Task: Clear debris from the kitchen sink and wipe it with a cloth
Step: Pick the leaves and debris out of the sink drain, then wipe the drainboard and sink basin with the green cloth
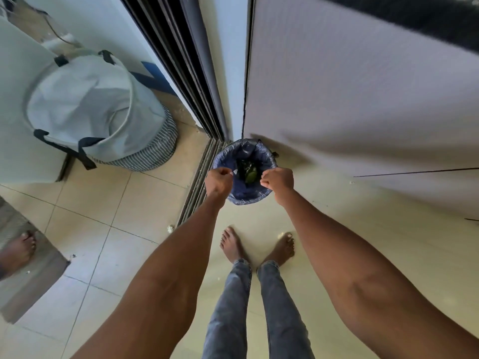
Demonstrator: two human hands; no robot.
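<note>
A person stands barefoot on a cream tiled floor (pixel 108 203), looking straight down, both arms stretched toward a small waste bin (pixel 243 172) lined with a blue plastic bag (pixel 242 194). The bin sits on the floor in the corner where a dark sliding-door track (pixel 199 182) meets a pale cabinet front (pixel 350 99). Inside the bin lies dark debris with a green leafy piece (pixel 251 174) on top.

The left hand (pixel 218 181) is at the bin's left rim, its fingers curled tight into a fist; they seem to pinch the edge of the bag liner, though the grip itself is hidden behind the knuckles. The right hand (pixel 278 180) is at the right rim, its fingers likewise curled together and apparently clamped on the liner's edge. The two hands are apart, with the bin's opening between them.

Below the hands show two bare feet (pixel 258 246) and legs in grey-blue jeans (pixel 256 314). To the left, beyond the door track, a grey fabric laundry hamper (pixel 96 110) with dark handles and a striped base stands on the tiles. At the far left edge another bare foot (pixel 19 248) shows, near a grey mat (pixel 33 281).
</note>
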